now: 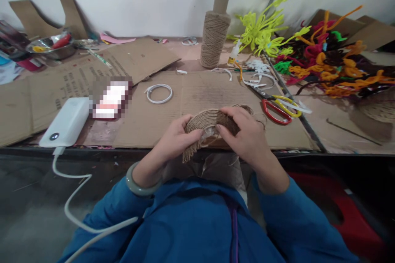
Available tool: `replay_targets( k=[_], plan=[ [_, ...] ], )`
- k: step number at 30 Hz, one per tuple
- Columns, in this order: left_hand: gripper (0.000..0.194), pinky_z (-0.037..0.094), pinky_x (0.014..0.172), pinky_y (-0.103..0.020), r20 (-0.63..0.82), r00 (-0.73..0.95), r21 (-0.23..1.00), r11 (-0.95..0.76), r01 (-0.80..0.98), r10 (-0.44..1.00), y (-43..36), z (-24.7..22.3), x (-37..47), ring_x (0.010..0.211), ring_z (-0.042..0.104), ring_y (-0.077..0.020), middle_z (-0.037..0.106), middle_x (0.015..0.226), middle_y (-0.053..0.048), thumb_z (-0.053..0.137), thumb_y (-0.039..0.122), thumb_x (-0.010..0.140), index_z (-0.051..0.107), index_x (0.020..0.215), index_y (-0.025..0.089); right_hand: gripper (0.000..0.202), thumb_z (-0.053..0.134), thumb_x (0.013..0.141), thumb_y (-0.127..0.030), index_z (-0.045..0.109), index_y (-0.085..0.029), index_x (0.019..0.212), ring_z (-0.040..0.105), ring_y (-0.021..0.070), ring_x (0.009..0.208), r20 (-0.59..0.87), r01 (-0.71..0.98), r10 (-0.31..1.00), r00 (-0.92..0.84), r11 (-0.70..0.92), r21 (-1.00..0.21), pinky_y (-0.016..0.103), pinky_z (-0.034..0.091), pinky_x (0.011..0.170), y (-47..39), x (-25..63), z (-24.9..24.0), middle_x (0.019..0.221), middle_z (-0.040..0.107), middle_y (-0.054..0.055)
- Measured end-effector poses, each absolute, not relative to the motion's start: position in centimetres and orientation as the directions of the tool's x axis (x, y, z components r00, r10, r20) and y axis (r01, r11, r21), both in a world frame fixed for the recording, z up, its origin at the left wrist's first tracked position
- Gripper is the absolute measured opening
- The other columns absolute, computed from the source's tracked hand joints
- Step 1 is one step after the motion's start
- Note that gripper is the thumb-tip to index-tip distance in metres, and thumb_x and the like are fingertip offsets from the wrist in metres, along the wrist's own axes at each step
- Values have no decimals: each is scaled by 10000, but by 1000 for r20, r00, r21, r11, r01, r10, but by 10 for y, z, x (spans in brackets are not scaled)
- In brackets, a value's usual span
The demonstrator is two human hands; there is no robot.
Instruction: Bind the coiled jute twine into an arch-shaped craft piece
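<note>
A curved band of brown twine rows [205, 120] is held just above the table's front edge, its cut ends hanging at the lower left. My left hand [180, 136] pinches the left part, thumb on the inner edge. On the right part, my right hand [243, 133] is closed with fingers over the top and thumb at the inner edge. Something clear and shiny shows between the two thumbs, too small to make out. Loose twine loops lie behind my right hand. Beyond stands a tall cone of twine [215, 35], with a small glue bottle [233, 54] beside it.
Cardboard [197, 90] covers the table. Red and yellow-handled scissors [276, 109] lie at right, near colourful fuzzy flowers [333, 61]. A white tape ring [159, 93], a phone [112, 98] and a white power bank [66, 122] lie at left; its cable crosses my left sleeve.
</note>
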State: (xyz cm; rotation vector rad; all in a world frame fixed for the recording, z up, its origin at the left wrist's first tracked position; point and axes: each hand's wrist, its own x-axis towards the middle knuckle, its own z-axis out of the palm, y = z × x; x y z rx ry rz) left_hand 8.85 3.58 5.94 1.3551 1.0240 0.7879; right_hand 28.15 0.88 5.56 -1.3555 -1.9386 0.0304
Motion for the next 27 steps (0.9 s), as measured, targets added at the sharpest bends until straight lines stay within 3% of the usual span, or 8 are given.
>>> replay_targets(
  k=[5,10,16,24,27],
  plan=[
    [231,431,583,-226,-167,403,986,156,61,900,35,58,84,639,540,-116,590,720,11,682,285,712,609,882,146,396,609,826,-296,588,-167,1200,656,232,1025,431,616,899,-71,379,-690,414,543,886,11,286,54,1130,690,101],
    [277,486,694,-225,-76,359,994,99,-47,930,37,54,81,766,599,-124,658,880,-14,695,284,734,630,977,167,353,624,819,-296,608,-202,1159,682,210,931,256,363,965,50,221,-905,390,578,804,14,285,47,1076,700,65],
    [252,475,512,-194,-129,355,990,138,0,926,36,59,84,520,549,-71,595,720,38,675,252,732,576,948,165,357,655,796,-292,617,-210,1141,653,214,1002,308,306,940,149,252,-918,410,540,899,18,282,40,1107,690,62],
    [199,494,550,-171,-112,357,992,123,-10,928,38,51,81,589,557,-68,596,721,32,654,266,760,598,922,165,316,631,815,-271,618,-212,1125,657,194,1008,310,250,939,150,268,-931,394,532,920,20,282,36,1093,697,60],
    [176,509,537,-187,-116,315,980,160,-119,942,38,46,82,591,565,-80,599,718,30,640,292,767,600,888,170,360,616,830,-311,586,-214,1176,658,199,995,333,274,930,152,284,-919,395,547,880,21,282,37,1105,684,71]
  ],
)
